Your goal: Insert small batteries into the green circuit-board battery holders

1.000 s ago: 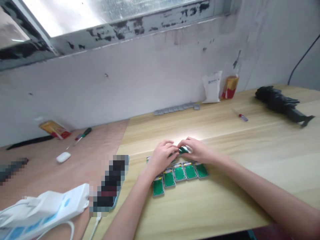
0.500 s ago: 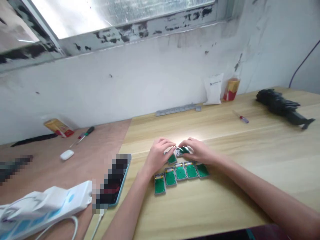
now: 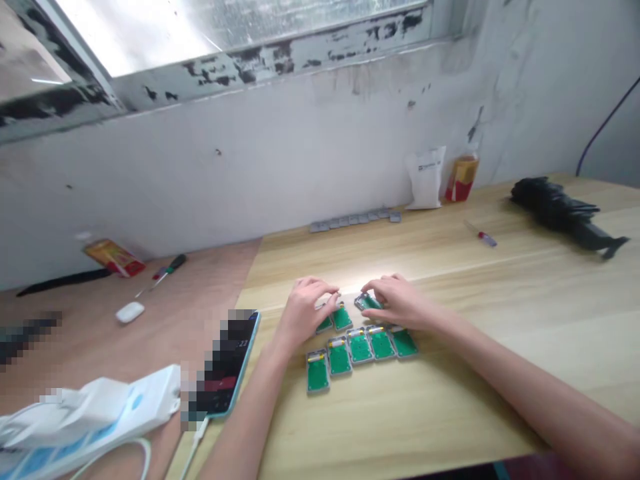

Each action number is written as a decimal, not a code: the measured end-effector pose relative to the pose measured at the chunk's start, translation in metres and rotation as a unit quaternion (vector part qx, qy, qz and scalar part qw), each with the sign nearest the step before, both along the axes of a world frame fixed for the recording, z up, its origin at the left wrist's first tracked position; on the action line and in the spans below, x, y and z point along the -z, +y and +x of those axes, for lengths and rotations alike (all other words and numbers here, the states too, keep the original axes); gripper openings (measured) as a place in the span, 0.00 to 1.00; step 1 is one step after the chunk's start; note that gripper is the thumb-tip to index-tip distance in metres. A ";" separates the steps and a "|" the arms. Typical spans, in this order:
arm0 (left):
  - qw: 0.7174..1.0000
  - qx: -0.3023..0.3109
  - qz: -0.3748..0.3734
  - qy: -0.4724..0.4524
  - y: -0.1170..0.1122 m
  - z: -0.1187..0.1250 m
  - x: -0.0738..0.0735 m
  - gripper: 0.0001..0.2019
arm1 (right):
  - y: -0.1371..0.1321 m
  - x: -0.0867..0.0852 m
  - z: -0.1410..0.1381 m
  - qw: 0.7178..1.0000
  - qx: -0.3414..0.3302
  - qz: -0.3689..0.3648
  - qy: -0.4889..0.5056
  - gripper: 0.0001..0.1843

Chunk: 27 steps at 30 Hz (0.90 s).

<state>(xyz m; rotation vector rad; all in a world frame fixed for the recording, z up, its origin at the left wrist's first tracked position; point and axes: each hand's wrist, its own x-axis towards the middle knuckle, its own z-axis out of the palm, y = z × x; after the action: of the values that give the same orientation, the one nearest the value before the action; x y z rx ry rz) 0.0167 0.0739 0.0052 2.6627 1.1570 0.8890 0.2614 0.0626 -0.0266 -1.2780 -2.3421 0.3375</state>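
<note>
Thumb and fingers of my right hand (image 3: 400,301) grip a green circuit board in a grey case (image 3: 369,302), tilted a little over the table. My left hand (image 3: 306,308) hovers above two similar boards, its thumb and forefinger closed in a pinch; anything between the tips is too small to make out. One of those two boards (image 3: 343,317) shows plainly, while the other (image 3: 324,324) is partly covered by the left fingers. Nearer to me lies a slanting row of several cased boards (image 3: 360,346), with a yellow-and-silver cylindrical part along the top of most.
Grey flat pieces (image 3: 355,219) line the wall side of the table. Behind them stand a white packet (image 3: 427,179) and a drink bottle (image 3: 463,179). A screwdriver (image 3: 487,239) and a black bundle (image 3: 555,210) lie right; a phone (image 3: 225,373) and power strip (image 3: 145,400) left.
My left hand has moved left, away from the board in my right hand, uncovering more of the boards beneath it. The right hand keeps its grip, with the board turned slightly.
</note>
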 end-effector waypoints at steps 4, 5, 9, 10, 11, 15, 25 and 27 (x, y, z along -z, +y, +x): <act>0.999 -0.048 0.005 -0.005 -0.007 -0.030 -0.009 0.08 | -0.001 -0.002 -0.001 1.000 -0.001 -0.008 0.001 0.19; 0.998 -0.060 0.012 0.004 -0.010 -0.039 -0.010 0.08 | -0.001 -0.002 -0.002 1.000 -0.001 -0.008 0.003 0.19; 0.988 -0.076 0.084 0.108 -0.025 -0.075 -0.008 0.08 | -0.002 -0.001 0.000 1.000 0.009 -0.001 0.015 0.16; 0.981 -0.075 0.104 0.143 -0.030 -0.083 -0.007 0.07 | -0.002 0.000 0.000 1.000 0.012 0.003 0.019 0.15; 0.974 -0.075 0.122 0.176 -0.035 -0.091 -0.006 0.07 | -0.002 0.000 0.001 1.000 0.014 0.007 0.023 0.14; 0.950 -0.071 0.157 0.260 -0.052 -0.112 0.002 0.07 | -0.004 -0.001 -0.006 0.997 0.041 0.052 0.045 0.10; 0.957 -0.078 0.115 0.255 -0.061 -0.116 -0.001 0.08 | -0.020 -0.014 -0.071 0.996 0.028 0.068 -0.041 0.14; 0.969 -0.076 0.089 0.219 -0.057 -0.102 -0.005 0.08 | -0.017 -0.011 -0.072 0.996 0.030 0.062 -0.051 0.12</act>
<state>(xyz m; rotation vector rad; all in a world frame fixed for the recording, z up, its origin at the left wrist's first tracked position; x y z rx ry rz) -0.0852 0.0169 0.0106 3.0535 1.4474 0.4450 0.1898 0.0460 -0.0152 -1.3305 -2.3616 0.1091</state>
